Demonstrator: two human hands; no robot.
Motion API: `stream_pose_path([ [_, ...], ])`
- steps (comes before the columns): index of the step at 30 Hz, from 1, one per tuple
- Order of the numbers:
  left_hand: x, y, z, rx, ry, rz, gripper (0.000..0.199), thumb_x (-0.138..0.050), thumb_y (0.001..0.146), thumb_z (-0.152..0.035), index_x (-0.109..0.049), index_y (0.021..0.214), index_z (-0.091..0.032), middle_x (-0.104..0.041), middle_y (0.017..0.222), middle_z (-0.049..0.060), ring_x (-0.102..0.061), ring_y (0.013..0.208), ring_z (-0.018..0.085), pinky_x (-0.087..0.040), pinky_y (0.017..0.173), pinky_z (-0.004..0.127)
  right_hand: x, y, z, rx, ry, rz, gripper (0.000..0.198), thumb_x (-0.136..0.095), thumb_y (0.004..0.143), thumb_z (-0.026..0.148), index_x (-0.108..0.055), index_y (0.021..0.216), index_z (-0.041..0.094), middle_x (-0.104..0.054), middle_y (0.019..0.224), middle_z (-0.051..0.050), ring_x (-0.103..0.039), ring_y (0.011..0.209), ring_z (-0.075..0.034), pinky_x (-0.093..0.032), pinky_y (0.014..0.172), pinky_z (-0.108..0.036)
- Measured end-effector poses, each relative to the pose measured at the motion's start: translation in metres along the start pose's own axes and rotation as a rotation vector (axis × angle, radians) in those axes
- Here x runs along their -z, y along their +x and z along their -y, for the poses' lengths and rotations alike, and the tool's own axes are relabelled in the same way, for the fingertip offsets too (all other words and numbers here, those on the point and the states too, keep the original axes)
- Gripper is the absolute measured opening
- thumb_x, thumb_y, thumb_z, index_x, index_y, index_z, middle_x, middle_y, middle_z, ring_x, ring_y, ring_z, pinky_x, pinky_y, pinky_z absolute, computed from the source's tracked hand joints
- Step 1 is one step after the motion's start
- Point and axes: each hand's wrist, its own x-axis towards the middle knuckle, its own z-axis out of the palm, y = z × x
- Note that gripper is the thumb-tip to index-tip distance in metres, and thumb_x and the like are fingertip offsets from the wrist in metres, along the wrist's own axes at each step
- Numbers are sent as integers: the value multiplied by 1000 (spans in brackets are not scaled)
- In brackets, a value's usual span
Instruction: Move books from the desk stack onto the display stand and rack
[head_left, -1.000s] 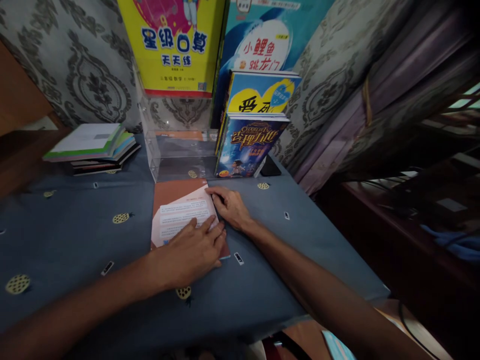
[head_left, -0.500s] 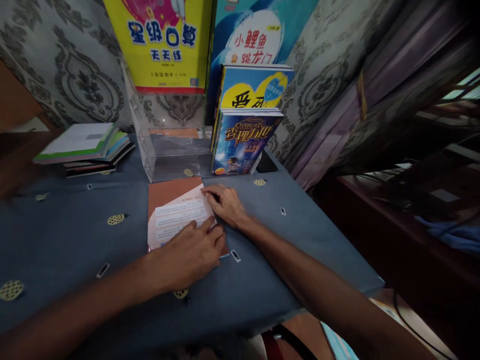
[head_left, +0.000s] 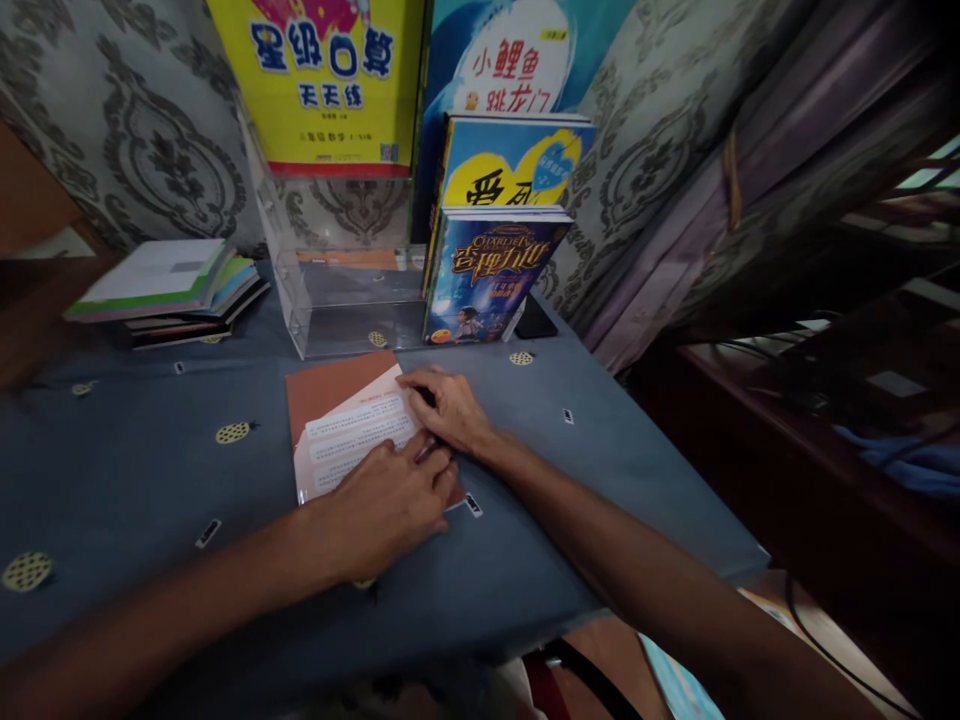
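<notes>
A thin book or booklet (head_left: 336, 388) lies on the table in front of me, its upper part brown. Across it a pale pink sheet or flap (head_left: 352, 430) with blocks of small print rests at a slant. My left hand (head_left: 394, 495) lies over the lower right part of the print, palm down, fingers stretched out. At the right edge, my right hand (head_left: 448, 408) has bent fingers on the book, the index fingertip at the sheet's upper corner. The two hands nearly meet, and the book's lower right part is mostly covered by them.
Beyond the book, a clear plastic rack (head_left: 360, 330) holds upright books, with a dark blue one (head_left: 491, 280) in front. A phone-like black object (head_left: 535, 318) lies beside it. At the left is a pile of books (head_left: 161, 285). The table's right edge (head_left: 675, 480) slopes towards me.
My right thumb and fingers have shifted slightly, closer to my left fingertips. The book has turned or slid a little to the left. The view has tilted slightly.
</notes>
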Motion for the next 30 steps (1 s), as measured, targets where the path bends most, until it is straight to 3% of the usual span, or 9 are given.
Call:
stream_pose_path([
  [7, 9, 0, 13, -3, -91, 5, 49, -52, 97, -56, -64, 118, -14, -64, 126, 13, -62, 112, 29, -51, 85, 39, 0, 1, -3, 24, -17, 26, 30, -53, 90, 13, -75, 109, 20, -77, 100, -6, -68, 94, -20, -53, 88, -34],
  [12, 10, 1, 35, 28, -219, -33, 33, -47, 103, -44, -66, 116, -19, -67, 124, 6, -62, 114, 24, -48, 96, 39, 1, 2, -2, 18, -18, 28, 30, -53, 90, 12, -74, 111, 18, -77, 102, -7, -68, 95, -20, -52, 90, -35],
  [16, 4, 3, 70, 138, -260, -66, 31, -40, 105, -32, -65, 119, -19, -69, 123, 6, -65, 112, 23, -50, 94, 37, 1, 2, -2, -15, 19, 22, 29, -54, 91, 12, -75, 109, 20, -78, 101, -5, -70, 94, -20, -53, 88, -34],
  [21, -19, -1, 117, 386, -175, -200, 40, -38, 103, -31, -57, 133, -12, -59, 141, 15, -54, 131, 28, -42, 109, 48, -1, 2, -4, -46, 102, -26, 29, -53, 93, 12, -74, 110, 22, -78, 102, -5, -71, 94, -21, -54, 84, -35],
  [25, -36, -3, 131, 416, -204, -220, 46, -35, 104, -35, -48, 143, -15, -49, 152, 14, -45, 140, 28, -36, 112, 54, -2, 2, -5, -58, 115, -53, 28, -54, 92, 13, -74, 109, 23, -78, 103, -4, -72, 93, -20, -54, 84, -34],
  [30, -38, -2, 130, 399, -223, -179, 49, -27, 105, -36, -47, 145, -16, -44, 156, 14, -41, 143, 28, -34, 111, 55, -3, 2, -5, -57, 120, -49, 29, -53, 92, 12, -74, 109, 23, -78, 107, -5, -72, 97, -21, -54, 89, -35],
])
